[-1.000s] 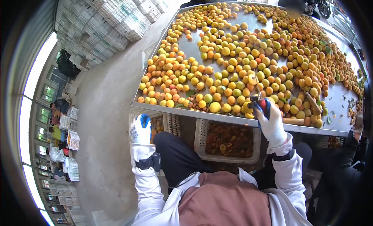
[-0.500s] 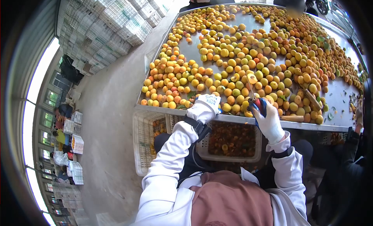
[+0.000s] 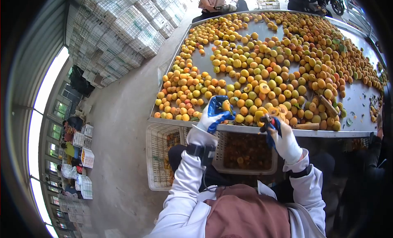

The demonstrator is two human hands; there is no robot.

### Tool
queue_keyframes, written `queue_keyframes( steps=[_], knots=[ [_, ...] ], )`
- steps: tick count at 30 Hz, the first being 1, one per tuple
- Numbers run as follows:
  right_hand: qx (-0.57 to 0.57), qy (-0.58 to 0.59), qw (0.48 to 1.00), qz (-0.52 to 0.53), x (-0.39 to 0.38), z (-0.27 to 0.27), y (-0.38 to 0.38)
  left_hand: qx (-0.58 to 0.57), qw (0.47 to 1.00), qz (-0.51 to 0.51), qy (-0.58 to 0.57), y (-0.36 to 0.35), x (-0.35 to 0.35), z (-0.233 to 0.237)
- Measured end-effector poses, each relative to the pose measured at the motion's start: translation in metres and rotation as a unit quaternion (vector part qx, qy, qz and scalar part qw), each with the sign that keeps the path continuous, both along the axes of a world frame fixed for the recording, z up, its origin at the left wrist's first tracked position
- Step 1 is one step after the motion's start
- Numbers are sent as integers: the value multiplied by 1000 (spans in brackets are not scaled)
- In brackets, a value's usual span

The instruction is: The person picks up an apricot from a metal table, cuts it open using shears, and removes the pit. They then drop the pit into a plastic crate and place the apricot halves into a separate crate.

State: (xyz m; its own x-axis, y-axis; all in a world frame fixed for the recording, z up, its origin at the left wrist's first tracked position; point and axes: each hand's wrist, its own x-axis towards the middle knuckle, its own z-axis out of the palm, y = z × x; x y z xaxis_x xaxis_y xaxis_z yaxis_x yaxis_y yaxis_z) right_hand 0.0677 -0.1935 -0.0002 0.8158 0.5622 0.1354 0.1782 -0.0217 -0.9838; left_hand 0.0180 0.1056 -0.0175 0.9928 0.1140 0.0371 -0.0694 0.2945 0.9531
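Blue-palmed left hand [image 3: 213,116] cups an apricot [image 3: 226,105] by the table [image 3: 335,134], right hand [image 3: 284,140] grips a tool [image 3: 267,122]; loose hold, fruit could drop.

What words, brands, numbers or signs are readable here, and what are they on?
None can be read.
Left glove and right glove: no legible print.
Black wrist device: no legible lettering.
Stacked crates: any markings are too small and blurred.
Far crates: also too small to read.
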Motion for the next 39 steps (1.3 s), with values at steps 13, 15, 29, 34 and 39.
queue_keyframes(
  steps=[13,15,29,34,39],
  knots=[
    [14,-79,997,8,-45,-7,11,-125,984,-19,-122,-80,-23,48],
    [8,-88,996,-5,-45,-3,7,-58,992,-4,-113,-70,-15,33],
    [30,-66,989,-127,-37,5,-27,602,793,89,33,-45,38,-25],
    [48,73,991,-104,-39,12,-38,659,743,116,12,-4,105,-14],
    [30,38,993,-107,-30,9,-41,820,542,140,118,32,210,-13]
  ],
)
